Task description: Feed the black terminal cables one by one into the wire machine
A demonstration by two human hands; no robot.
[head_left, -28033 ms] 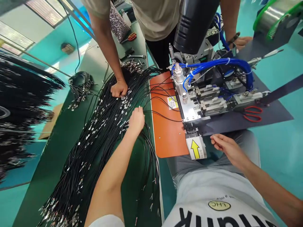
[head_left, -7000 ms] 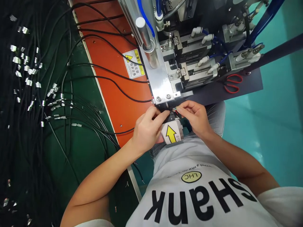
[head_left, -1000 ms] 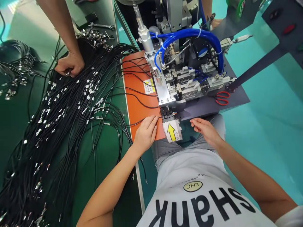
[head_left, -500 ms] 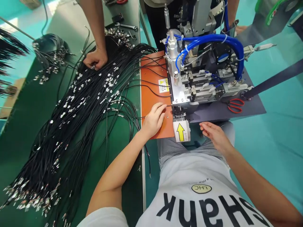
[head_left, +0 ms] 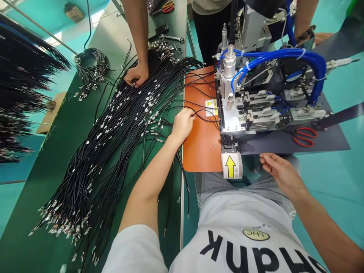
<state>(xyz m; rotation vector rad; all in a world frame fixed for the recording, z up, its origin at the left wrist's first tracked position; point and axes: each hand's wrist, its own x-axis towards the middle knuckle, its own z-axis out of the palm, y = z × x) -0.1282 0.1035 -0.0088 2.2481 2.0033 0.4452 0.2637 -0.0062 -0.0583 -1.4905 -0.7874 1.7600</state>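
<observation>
My left hand (head_left: pixel 183 124) is over the left edge of the orange plate (head_left: pixel 201 151), fingers closed on a black cable (head_left: pixel 209 118) that runs to the machine (head_left: pixel 231 112). Other cables cross the plate beyond it and enter the machine's side. Right of the white label with a yellow arrow (head_left: pixel 230 167), my right hand (head_left: pixel 280 170) hangs above my lap. Its thumb and forefinger are pinched together; whatever they hold, if anything, is too small to make out.
A large bundle of black cables (head_left: pixel 113 140) with white tags covers the green table. Across it, another person's hand (head_left: pixel 138 75) presses on the cables. Red-handled scissors (head_left: pixel 305 137) lie on the machine's dark base. A wrench (head_left: pixel 174 38) lies at the back.
My left hand has moved away from the plate's near end, back toward its left edge, and now grips a cable. My right hand keeps its pinch. The whole view has shifted.
</observation>
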